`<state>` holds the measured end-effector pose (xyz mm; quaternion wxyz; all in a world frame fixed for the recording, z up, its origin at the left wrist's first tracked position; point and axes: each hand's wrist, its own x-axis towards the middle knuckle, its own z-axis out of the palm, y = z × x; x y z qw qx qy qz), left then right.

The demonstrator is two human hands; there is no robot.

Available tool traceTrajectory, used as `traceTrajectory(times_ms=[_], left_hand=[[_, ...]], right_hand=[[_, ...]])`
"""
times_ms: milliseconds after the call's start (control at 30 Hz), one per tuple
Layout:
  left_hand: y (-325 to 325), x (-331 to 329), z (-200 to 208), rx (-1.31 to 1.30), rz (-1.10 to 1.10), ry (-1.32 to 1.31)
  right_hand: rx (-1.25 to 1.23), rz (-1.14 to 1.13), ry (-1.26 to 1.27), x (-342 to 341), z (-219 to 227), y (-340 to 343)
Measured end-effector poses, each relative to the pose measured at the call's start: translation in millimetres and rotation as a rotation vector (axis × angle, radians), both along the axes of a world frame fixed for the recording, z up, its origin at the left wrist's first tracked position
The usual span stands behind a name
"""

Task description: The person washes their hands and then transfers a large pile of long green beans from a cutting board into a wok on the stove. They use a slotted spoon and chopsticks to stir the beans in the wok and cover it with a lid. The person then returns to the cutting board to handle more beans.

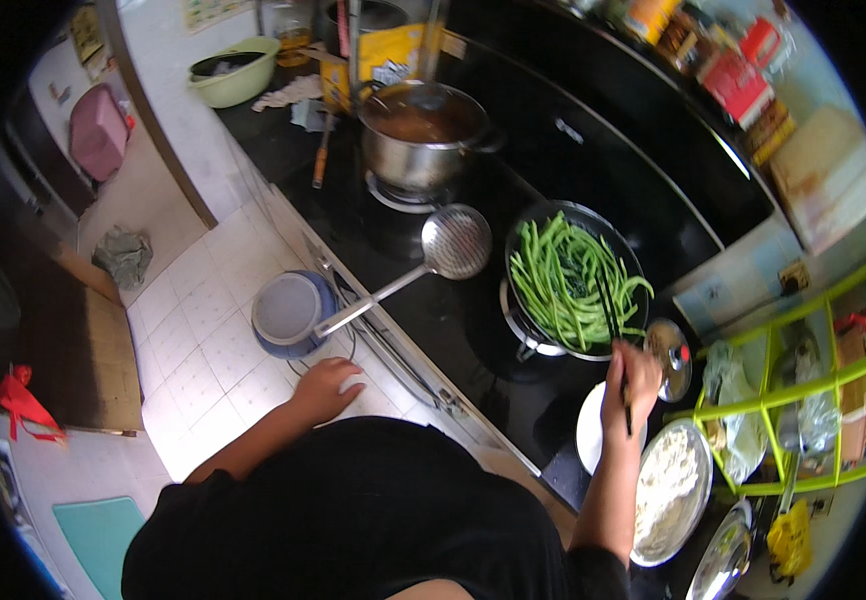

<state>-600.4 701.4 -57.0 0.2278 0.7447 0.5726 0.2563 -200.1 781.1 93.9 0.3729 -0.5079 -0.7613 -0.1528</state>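
Note:
My right hand (629, 385) is closed around a pair of dark chopsticks (608, 305), whose tips reach into long green beans (565, 275). The beans fill a black frying pan (519, 222) on the right burner of the stove. Off the counter's front edge, my left hand (327, 390) hangs with its fingers loosely bent and a gap at the thumb, holding nothing. Nearest to it is the handle end of a metal skimmer (456, 243), which lies across the stove edge. Below that handle sits a round blue-grey object (293, 312).
A steel pot (411, 155) with brown liquid stands on the left burner. To my right are a white bowl (591, 430), an oval dish of white food (675, 480), a glass lid (668, 360) and a green rack (773, 400). A green basin (238, 82) sits far left.

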Motion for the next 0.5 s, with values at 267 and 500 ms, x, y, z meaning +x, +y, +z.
traceTrajectory(times_ms=[267, 500], left_hand=[[5, -25, 18, -0.065, -0.216, -0.146], [-50, -94, -24, -0.274, -0.184, -0.287]], right_hand=[[-0.003, -0.106, -0.038, -57, -22, -66], [0.068, -0.146, -0.204, -129, -38, -109]])
